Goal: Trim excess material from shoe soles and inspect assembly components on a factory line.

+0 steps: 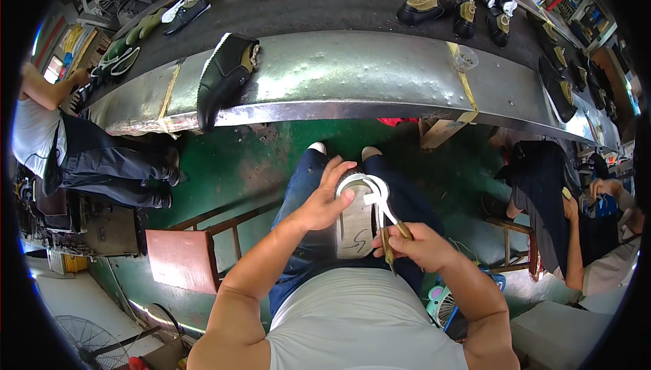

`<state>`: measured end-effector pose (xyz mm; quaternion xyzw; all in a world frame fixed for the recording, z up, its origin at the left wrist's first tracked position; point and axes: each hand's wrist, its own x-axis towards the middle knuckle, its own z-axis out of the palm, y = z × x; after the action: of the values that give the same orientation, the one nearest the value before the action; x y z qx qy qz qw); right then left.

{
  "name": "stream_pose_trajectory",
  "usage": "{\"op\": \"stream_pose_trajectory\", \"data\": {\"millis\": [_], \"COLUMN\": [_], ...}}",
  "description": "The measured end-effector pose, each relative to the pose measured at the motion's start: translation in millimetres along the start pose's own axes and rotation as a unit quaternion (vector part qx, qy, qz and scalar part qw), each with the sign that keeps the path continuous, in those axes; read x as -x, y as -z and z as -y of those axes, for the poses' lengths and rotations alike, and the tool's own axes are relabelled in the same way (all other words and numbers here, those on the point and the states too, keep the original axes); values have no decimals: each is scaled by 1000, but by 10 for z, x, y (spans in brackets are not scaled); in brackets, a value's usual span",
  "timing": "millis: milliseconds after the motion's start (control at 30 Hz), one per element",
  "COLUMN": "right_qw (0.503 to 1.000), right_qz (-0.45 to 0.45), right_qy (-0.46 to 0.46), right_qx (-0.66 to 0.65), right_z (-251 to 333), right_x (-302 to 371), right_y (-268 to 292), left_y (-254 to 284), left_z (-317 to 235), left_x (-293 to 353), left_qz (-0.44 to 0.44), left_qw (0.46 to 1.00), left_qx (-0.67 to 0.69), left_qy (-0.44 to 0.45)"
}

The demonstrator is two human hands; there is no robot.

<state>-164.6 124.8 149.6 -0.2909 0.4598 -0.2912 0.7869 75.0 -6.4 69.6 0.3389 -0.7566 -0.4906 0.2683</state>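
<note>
A shoe (355, 229) rests bottom up on my lap, its pale underside carrying a dark handwritten mark. My left hand (328, 199) grips the toe end, thumb pressing on a white strip (377, 187) that curves round the toe. From there the strip loops down along the shoe's right side toward my right hand (415, 244). Closed in that hand is a brass-coloured hand tool (387, 244) with a pointed lower end; its exact kind is unclear. The strip's lower end meets the tool near my fingers.
Ahead runs a metal-edged conveyor (339, 75) with a dark shoe (227, 75) on its edge and several shoes beyond. A brown stool (180, 258) stands at left. One person (74, 126) stands at left; another person (576, 214) sits at right. A small fan (442, 304) is beside me.
</note>
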Motion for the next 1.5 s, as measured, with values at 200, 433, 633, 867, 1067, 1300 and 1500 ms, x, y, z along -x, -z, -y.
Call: {"op": "stream_pose_trajectory", "data": {"millis": [200, 433, 633, 867, 1067, 1300, 1500], "right_qw": [990, 861, 794, 742, 944, 843, 897], "right_qz": [22, -144, -184, -162, -23, -134, -208], "right_qy": [-99, 209, 237, 69, -42, 114, 192], "right_qx": [-95, 441, 528, 647, 326, 509, 339], "right_z": [219, -401, -423, -31, 394, 99, -712], "right_x": [-196, -888, -772, -580, -494, -862, -982], "right_y": [75, 201, 112, -130, -41, 46, 199], "left_y": [55, 25, 364, 131, 245, 214, 81], "left_z": [-105, 423, 328, 369, 374, 289, 137], "left_x": [-30, 8, 81, -12, 37, 241, 573], "left_qz": [3, -89, -4, -92, -106, -51, -9], "left_qw": [991, 972, 961, 934, 951, 978, 917], "left_qx": [117, 211, 268, 291, 253, 133, 291], "left_qy": [57, 42, 64, 184, 141, 152, 272]}}
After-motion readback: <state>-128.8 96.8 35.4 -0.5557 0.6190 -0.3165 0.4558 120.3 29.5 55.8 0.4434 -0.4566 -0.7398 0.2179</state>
